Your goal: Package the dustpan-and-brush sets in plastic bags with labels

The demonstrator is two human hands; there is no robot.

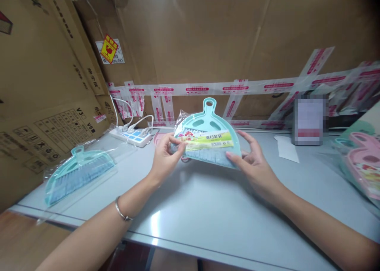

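- Teal dustpan set (pixel 208 124) in clear film, held up between both sets of fingers above the grey table (pixel 208 215), handle loop topmost.
- The left hand (pixel 164 154) clamps its left edge, thumb across the paper label (pixel 204 139); the right hand (pixel 255 164) pinches the lower right corner, fingers half spread.
- That film looks slick: better to grip the rigid rim than loose wrap.
- Left of the fingers, a bagged brush (pixel 78 174); behind them, a power strip (pixel 132 136).

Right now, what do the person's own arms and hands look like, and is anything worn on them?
The left hand and right hand are bare, no gloves; no sleeves show on either arm. The only thing worn is a thin silver bangle on the left wrist.
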